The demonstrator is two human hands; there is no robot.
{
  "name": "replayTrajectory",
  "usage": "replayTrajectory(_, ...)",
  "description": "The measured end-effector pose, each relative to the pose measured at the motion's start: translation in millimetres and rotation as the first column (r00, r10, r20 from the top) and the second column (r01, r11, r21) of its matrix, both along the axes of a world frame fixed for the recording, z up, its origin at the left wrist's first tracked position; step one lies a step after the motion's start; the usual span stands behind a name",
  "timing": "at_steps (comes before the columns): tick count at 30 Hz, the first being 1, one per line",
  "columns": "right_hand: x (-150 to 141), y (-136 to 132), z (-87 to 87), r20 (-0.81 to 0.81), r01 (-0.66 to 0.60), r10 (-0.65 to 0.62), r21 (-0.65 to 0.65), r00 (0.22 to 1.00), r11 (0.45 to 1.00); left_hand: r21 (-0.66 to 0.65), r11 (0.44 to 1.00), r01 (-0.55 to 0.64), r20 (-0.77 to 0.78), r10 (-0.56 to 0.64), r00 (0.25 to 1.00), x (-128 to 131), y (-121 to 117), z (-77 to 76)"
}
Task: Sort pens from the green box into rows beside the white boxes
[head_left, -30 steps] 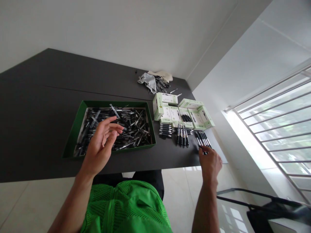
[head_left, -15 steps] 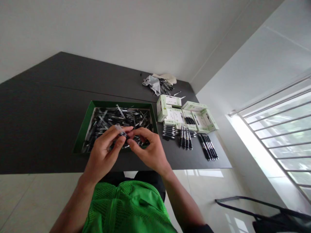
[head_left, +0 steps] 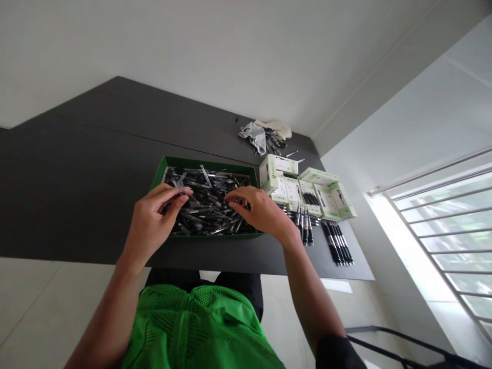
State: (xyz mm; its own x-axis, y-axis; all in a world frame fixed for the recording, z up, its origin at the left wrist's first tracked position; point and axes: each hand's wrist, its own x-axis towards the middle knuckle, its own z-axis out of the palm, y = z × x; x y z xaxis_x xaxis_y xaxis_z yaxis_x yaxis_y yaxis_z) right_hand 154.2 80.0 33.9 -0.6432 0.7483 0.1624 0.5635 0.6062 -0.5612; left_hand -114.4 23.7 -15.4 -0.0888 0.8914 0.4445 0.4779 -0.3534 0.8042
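Note:
My left hand (head_left: 156, 212) is over the left part of a green box (head_left: 207, 237), closed in a pinch. A short clear pen barrel (head_left: 181, 185) with a dark end sticks up from its fingertips. Over the right part of the box is my right hand (head_left: 255, 207), its thumb and forefinger drawn together at the loose pens. What those fingertips grip, if anything, is too small to make out. The box holds a jumbled heap of black and clear pens (head_left: 207, 207).
Right of the box stand pale green-and-white cartons (head_left: 326, 202). Several pens lie in rows in front, one row of black pens (head_left: 338, 243) near the table's right corner. Cloths (head_left: 257, 136) and more pens lie at the back. A dark chair frame (head_left: 378, 333) is at lower right.
My right hand left the pen row at the right, met my left hand over the box, then parted rightward to the heap. My left hand keeps the clear barrel. The view has shifted left.

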Motion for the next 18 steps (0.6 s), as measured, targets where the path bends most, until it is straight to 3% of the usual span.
replayTrajectory(4,-19,4,-2.4,0.214,-0.121,0.119,-0.004,0.970,0.993,0.019,1.000,0.003,0.009,-0.003,1.000,0,3,-0.3)
replayTrajectory(10,-47,7,-0.6,0.555,-0.233,0.220,-0.048,0.802,0.971,0.025,0.999,0.039,-0.023,-0.039,0.999,-3,6,-2.6)
replayTrajectory(15,-59,4,-2.7,0.702,-0.203,0.148,-0.005,0.697,0.979,0.028,0.999,0.038,-0.019,-0.037,0.999,-1,5,-3.8)
replayTrajectory(18,-61,4,-5.3,0.724,-0.193,0.115,0.026,0.681,0.981,0.041,0.999,0.024,-0.024,-0.023,0.999,1,4,-3.4)
